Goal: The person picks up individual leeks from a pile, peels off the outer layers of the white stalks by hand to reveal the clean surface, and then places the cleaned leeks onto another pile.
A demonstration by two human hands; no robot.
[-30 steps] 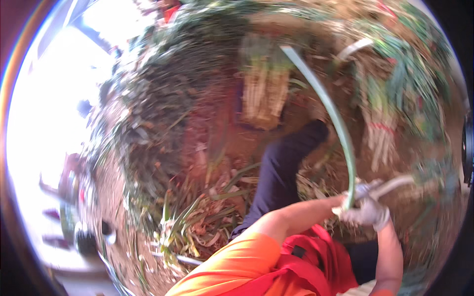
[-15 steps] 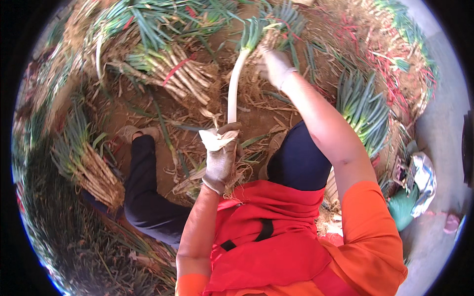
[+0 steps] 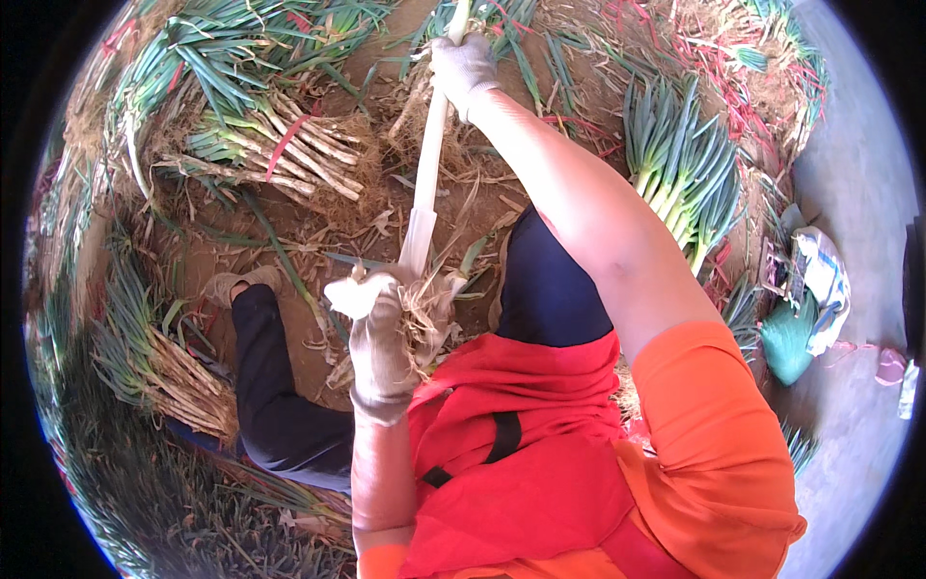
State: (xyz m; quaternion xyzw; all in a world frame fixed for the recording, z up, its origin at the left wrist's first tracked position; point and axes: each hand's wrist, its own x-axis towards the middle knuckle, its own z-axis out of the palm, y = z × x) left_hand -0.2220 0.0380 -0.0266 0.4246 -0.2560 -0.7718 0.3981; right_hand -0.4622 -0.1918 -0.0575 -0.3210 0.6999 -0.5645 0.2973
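A long green onion slants up from the middle of the view, its white stalk bare and its leafy top cut off by the upper edge. My right hand, in a pale glove, is closed around the upper stalk. Lower down, my left hand, also gloved, is closed at the root end. White peeled skin bulges out beside its thumb, and stringy dry roots hang at its other side. A loose pale layer wraps the lower stalk just above that hand. The fingers' exact grip there is partly hidden.
Green onion bundles lie around me: one with a red tie ahead on the left, one by my left leg, one with bright leaves at right. Peelings cover the soil. A green bag sits far right, beside the grey floor.
My right hand has moved from beside the leaves onto the upper stalk and closed around it. The onion has shifted up and away. A loose layer now shows low on the stalk.
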